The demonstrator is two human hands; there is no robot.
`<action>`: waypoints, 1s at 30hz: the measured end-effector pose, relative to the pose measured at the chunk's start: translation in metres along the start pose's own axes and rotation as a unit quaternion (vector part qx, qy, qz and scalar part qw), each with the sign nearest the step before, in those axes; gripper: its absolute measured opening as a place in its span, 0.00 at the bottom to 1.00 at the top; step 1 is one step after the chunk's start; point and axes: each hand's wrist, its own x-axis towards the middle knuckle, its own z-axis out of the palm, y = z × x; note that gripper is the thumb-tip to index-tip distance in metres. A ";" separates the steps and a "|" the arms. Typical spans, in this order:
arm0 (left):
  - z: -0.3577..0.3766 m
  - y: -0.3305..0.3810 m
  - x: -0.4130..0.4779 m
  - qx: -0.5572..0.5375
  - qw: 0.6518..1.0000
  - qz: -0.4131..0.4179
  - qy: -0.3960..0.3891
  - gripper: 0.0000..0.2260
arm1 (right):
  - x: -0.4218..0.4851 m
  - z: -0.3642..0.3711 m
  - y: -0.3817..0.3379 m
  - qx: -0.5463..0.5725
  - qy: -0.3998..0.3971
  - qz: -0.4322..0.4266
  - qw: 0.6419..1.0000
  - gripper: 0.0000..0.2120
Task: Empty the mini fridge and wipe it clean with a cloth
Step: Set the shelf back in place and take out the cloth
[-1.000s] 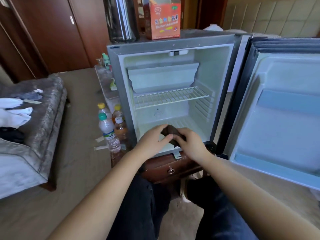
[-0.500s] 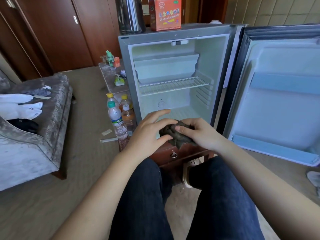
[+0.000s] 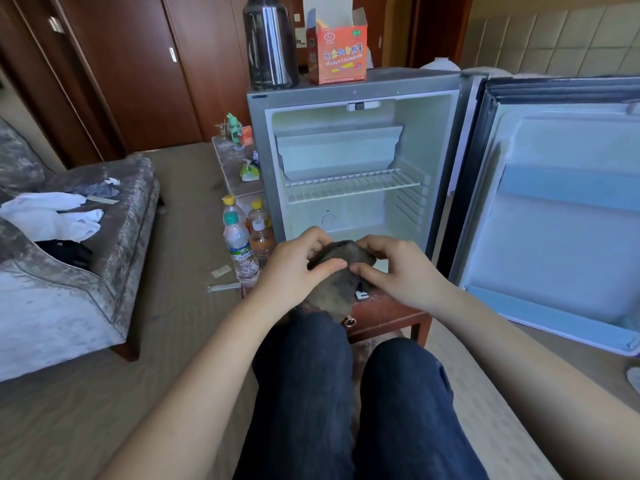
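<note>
The grey mini fridge (image 3: 263,140) stands open on a low wooden stand, its inside bare except for a wire shelf (image 3: 353,185) and a white freezer flap. Its door (image 3: 561,220) swings out to the right. In front of the fridge's lower edge I hold a dark brown cloth (image 3: 332,289) with both hands. My left hand (image 3: 294,268) pinches its top left edge with thumb and fingers. My right hand (image 3: 394,268) pinches the top right edge. The cloth hangs down over my knees.
Several drink bottles (image 3: 239,244) stand on the floor left of the fridge. A dark flask (image 3: 270,43) and an orange box (image 3: 337,51) sit on the fridge top. A grey sofa (image 3: 79,258) with socks is at left; a low side table (image 3: 232,168) stands behind the bottles.
Both hands drew the cloth back out of the fridge bottom toward my knees, and the bunched cloth now hangs spread between them. The view has pulled back.
</note>
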 end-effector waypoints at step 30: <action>-0.122 0.035 0.221 0.272 0.946 0.000 -0.175 0.11 | 0.215 -0.101 -0.033 -0.235 -0.096 0.145 0.956 0.09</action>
